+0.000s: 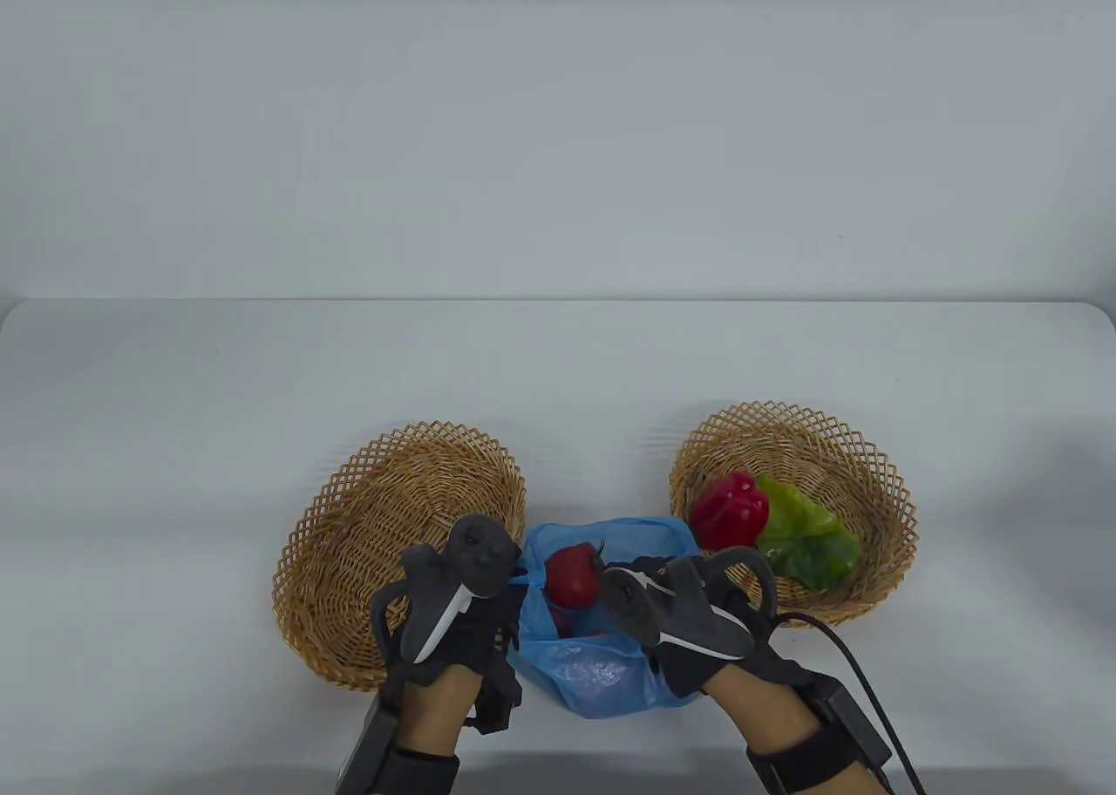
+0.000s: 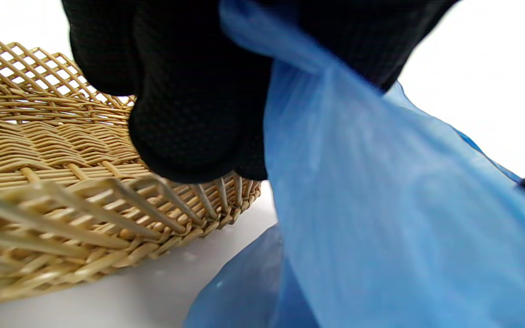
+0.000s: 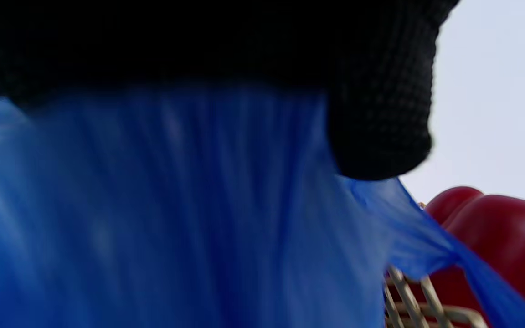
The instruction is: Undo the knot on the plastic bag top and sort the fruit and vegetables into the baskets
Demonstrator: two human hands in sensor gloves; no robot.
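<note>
A blue plastic bag (image 1: 602, 664) lies open at the table's front between two wicker baskets. A red apple (image 1: 573, 574) shows in its mouth, with more red fruit deeper inside. My left hand (image 1: 471, 608) grips the bag's left edge; its gloved fingers (image 2: 185, 114) pinch the blue film (image 2: 381, 205) beside the left basket (image 2: 62, 191). My right hand (image 1: 676, 608) holds the bag's right edge, the plastic (image 3: 176, 205) stretched under its fingers (image 3: 381, 114). The left basket (image 1: 349, 551) holds nothing. The right basket (image 1: 872, 481) holds a red pepper (image 1: 731, 509) and a green leafy vegetable (image 1: 806, 538).
A black cable (image 1: 859, 664) trails from the right wrist toward the table's front edge. The pepper (image 3: 495, 237) and the right basket's rim (image 3: 422, 300) sit close behind the right hand. The table's far edge (image 1: 558, 301) meets a plain wall.
</note>
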